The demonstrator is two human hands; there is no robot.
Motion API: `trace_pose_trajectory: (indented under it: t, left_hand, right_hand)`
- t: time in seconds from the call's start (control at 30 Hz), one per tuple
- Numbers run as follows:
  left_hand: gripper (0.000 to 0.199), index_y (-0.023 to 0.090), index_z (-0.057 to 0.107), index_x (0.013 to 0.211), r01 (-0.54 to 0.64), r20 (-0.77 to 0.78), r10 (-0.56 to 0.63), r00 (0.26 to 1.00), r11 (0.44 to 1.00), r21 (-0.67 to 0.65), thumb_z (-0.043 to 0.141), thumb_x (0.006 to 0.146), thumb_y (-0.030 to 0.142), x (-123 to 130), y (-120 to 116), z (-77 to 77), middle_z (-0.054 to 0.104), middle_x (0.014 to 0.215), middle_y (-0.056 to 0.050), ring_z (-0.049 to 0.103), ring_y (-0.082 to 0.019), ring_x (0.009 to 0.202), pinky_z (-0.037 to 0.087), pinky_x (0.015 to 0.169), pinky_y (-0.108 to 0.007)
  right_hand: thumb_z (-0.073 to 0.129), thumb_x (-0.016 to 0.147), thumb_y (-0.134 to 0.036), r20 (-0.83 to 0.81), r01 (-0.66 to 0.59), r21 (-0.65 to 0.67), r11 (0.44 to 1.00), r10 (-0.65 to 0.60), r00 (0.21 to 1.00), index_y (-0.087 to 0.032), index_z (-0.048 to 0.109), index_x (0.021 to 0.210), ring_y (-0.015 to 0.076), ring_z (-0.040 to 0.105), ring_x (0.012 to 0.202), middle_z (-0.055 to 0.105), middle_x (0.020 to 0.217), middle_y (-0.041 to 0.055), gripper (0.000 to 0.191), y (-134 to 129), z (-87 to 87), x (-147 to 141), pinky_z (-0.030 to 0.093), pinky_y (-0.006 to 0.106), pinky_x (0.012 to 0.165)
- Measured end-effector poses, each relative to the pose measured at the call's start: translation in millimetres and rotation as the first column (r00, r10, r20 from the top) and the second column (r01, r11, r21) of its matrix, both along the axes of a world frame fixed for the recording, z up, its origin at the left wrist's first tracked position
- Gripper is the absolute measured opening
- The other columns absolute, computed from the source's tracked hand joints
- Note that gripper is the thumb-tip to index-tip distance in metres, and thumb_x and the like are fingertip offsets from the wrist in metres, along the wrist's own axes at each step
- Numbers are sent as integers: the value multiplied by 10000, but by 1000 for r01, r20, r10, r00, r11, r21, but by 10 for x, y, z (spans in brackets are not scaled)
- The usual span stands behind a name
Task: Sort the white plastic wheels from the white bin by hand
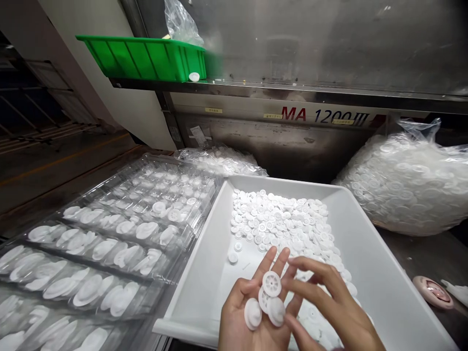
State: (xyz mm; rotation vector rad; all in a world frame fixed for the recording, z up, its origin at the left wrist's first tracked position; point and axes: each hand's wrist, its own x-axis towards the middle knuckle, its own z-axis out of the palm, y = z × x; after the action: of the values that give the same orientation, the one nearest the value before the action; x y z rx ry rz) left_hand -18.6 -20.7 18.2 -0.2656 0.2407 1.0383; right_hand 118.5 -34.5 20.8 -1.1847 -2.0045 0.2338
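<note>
My left hand point(244, 307) lies palm up over the front of a white tray point(204, 278), holding several white plastic discs point(253, 314) in its palm and fingers. One spoked disc point(272, 284) sits on top, and my right hand point(329, 302) curves in beside it, fingertips very close. I cannot tell whether they touch it, and nothing shows held in that hand. Behind both hands, a heap of small white discs point(278, 224) covers the tray's far half. One loose disc point(233, 257) lies apart on the bare tray floor.
Clear blister trays point(109, 243) filled with white parts lie left of the white tray. A bulging plastic bag of discs point(409, 185) sits at right, beside a pink round part point(433, 292). Above stand a steel machine panel point(321, 117) and a green bin point(142, 58) on a ledge.
</note>
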Motion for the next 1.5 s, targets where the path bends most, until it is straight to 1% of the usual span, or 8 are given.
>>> trace_pose_trajectory:
  t: [0.13,0.47,0.6,0.7,0.8,0.97,1.1,1.5]
  left_hand:
    - [461,88,494,1247,18,-8,-18,1000,1000,-24,335,825,183,25,-23,64,562,1265,-151,447,-224,1234,443,857,-300]
    - [568,86,244,1385,0,-54,-7,998,991,-135,328,829,167,25,-8,144,562,1262,-154,496,-230,1189,368,971,-325]
    - [543,79,283,1370,28,-70,-36,997,993,-111,318,833,156,17,-10,150,609,1188,-164,490,-230,1194,334,997,-368]
    - [539,61,281,1366,28,-85,-38,996,993,-117,320,842,180,18,-3,151,636,1115,-185,513,-253,1167,346,971,-417]
    - [546,100,253,1379,32,-100,-52,994,982,-185,357,848,175,23,19,149,633,1126,-148,553,-227,1112,384,915,-343]
    - [516,153,295,1354,42,-83,-56,995,986,-162,356,843,182,24,52,126,625,1113,-99,608,-199,960,418,825,-317]
    - [394,113,434,1226,28,-126,-49,991,987,-158,387,842,187,1,47,70,649,925,-39,601,-142,832,416,766,-261]
    - [239,124,625,838,41,-140,-62,988,988,-146,398,840,200,38,37,-21,596,673,-3,518,-99,597,412,684,-253]
  right_hand:
    - [548,803,-153,60,-38,-169,985,48,997,-293,534,1096,250,435,1108,429,1211,71,325,111,96,-1,489,355,797]
    - [522,855,-188,122,-93,-351,932,144,982,-269,567,901,216,446,1081,414,1213,40,103,183,186,11,510,325,790]
    - [443,904,-252,-19,-13,-435,900,5,1000,-256,557,872,161,535,924,411,1180,52,119,194,138,-57,525,236,612]
    - [453,893,-226,-2,103,-300,948,-109,994,-259,520,1029,219,474,1066,385,1212,86,155,188,88,-90,539,269,642]
    - [472,873,-190,149,-52,-195,979,82,985,-276,502,1110,263,379,1186,335,1303,88,254,205,146,-62,536,356,779]
    - [547,823,-157,366,-220,-430,876,391,844,-267,590,975,238,429,1172,464,1259,48,192,334,445,-48,530,344,830]
    - [569,785,-101,336,-205,-544,813,436,835,-265,627,895,208,481,1119,533,1192,11,206,431,568,-133,498,373,881]
    - [619,770,-148,393,-236,-535,811,487,780,-258,647,890,232,545,1003,596,1120,11,165,433,608,-229,503,419,841]
